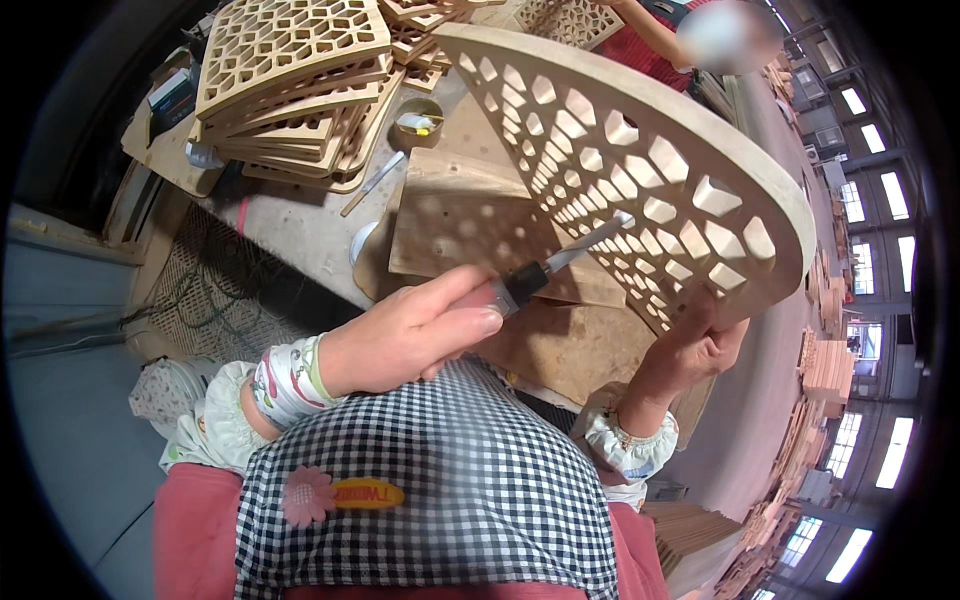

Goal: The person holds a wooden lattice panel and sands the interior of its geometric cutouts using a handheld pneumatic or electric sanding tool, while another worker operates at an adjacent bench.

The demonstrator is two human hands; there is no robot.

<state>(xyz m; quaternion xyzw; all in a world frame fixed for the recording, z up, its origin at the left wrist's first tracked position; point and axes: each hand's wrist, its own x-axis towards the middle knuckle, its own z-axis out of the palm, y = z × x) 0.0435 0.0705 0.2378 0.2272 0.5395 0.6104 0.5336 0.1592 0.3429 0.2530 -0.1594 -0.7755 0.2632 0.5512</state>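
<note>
Panel of pierced wood stands tilted above a wooden board, its lower right edge gripped by the right hand. The left hand is closed round the handle of a slim tool, whose pale tip points at the holes; whether it touches wood cannot be told. Good work here likely needs a steady right grip, the tip lined up squarely with one hole, and light strokes, since the thin bars could chip.

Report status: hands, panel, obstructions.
Left hand gripping tool. Right hand holding perforated wooden panel, tilted up. Nothing visible between tool and panel.
</note>
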